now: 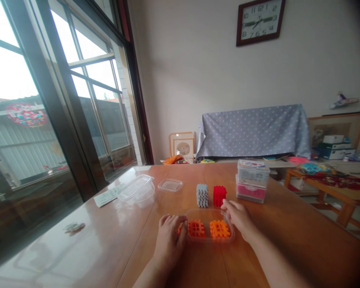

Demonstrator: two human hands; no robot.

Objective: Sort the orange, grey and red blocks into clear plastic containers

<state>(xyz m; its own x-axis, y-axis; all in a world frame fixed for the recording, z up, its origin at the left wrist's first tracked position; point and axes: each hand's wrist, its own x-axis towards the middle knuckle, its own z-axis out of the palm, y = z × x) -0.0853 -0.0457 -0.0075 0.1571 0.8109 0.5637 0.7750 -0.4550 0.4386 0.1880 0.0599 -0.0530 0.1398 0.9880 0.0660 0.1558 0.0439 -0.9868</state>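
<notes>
A clear plastic container (208, 236) sits on the table in front of me, with two stacks of notched building plates in it: a red-orange stack (196, 229) on the left and an orange stack (219, 229) on the right. My left hand (171, 236) is curled at the container's left side; a bit of orange-red plate (179, 230) shows between its thumb and fingers. At the far right corner is my right hand (238, 218), fingers closed, tips close to the rim and to a red stack (219, 196); what they grip is hidden. A grey stack (202, 196) stands beside the red one.
Two stacked clear boxes (251, 182), one with pink contents, stand at the back right. Nested clear containers (138, 192), a loose lid (170, 185) and a paper sheet (106, 197) lie to the left. A small wrapped item (74, 228) is nearer the left edge.
</notes>
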